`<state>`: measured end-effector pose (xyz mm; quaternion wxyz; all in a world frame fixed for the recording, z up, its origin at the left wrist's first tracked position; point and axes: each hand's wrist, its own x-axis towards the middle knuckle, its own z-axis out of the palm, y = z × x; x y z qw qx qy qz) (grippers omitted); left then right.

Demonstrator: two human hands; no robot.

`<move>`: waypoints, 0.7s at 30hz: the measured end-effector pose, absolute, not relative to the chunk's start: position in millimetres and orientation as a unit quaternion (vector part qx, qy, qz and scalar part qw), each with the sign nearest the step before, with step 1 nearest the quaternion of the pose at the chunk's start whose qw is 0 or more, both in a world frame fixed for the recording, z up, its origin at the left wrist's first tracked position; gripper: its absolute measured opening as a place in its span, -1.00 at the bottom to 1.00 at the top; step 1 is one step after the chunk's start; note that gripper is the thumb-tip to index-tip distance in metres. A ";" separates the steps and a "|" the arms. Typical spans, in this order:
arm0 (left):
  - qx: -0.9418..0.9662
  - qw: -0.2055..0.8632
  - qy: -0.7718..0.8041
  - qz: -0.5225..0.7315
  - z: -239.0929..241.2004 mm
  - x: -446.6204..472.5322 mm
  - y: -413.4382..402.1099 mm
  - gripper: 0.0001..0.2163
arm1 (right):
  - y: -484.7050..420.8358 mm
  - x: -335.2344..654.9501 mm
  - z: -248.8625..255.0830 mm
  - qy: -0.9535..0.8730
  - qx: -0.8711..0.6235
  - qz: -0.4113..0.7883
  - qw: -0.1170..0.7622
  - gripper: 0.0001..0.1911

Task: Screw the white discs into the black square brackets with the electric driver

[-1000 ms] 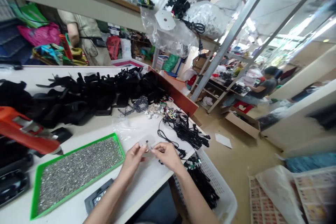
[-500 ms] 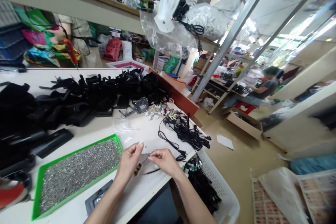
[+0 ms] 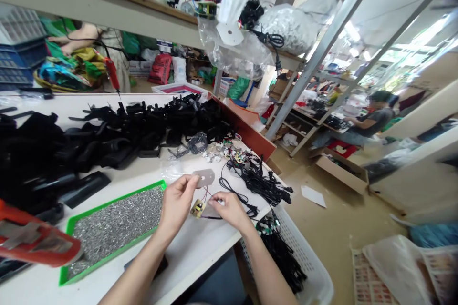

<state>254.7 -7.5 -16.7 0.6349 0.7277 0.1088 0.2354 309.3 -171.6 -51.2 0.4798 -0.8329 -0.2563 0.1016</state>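
My left hand (image 3: 177, 202) pinches a flat grey plate (image 3: 204, 177) between thumb and fingers and holds it just above the white table (image 3: 200, 252). Thin wires run from the plate down to a small yellow circuit board (image 3: 197, 208) that hangs below my left palm. My right hand (image 3: 228, 207) is closed on the wires beside the board, its fingertips close to the left hand. A black cable (image 3: 234, 193) curls on the table just past my right hand.
A green tray of small metal screws (image 3: 114, 226) lies left of my hands. A pile of black plastic parts (image 3: 118, 131) covers the far table. Black cables (image 3: 259, 176) lie to the right, above a white basket (image 3: 307, 271). An orange power screwdriver (image 3: 34, 238) hangs low left. A person sits far right (image 3: 372, 116).
My left hand has lifted the grey plate up off the table, so the circuit board now dangles under it. The orange screwdriver has swung back into view at the lower left.
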 end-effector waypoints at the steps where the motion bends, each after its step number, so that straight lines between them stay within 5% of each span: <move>1: 0.712 0.649 0.116 0.242 -15.1 258.0 -5.3 -0.67 | -173.3 308.7 -48.4 -0.265 -0.824 0.111 0.489 -0.85; 9: 0.687 0.684 0.137 0.206 -21.1 266.8 -0.1 -0.64 | -169.7 270.9 -37.5 -0.259 -0.719 0.256 0.592 -0.76; 16: 0.796 0.582 0.101 0.133 -5.7 250.0 -12.3 -0.62 | -168.7 271.3 -53.0 -0.199 -0.828 0.004 0.525 -0.71; 21: 0.794 0.594 0.061 0.113 -11.6 248.2 -10.6 -0.65 | -164.4 301.7 -71.3 -0.330 -0.665 0.118 0.659 -0.59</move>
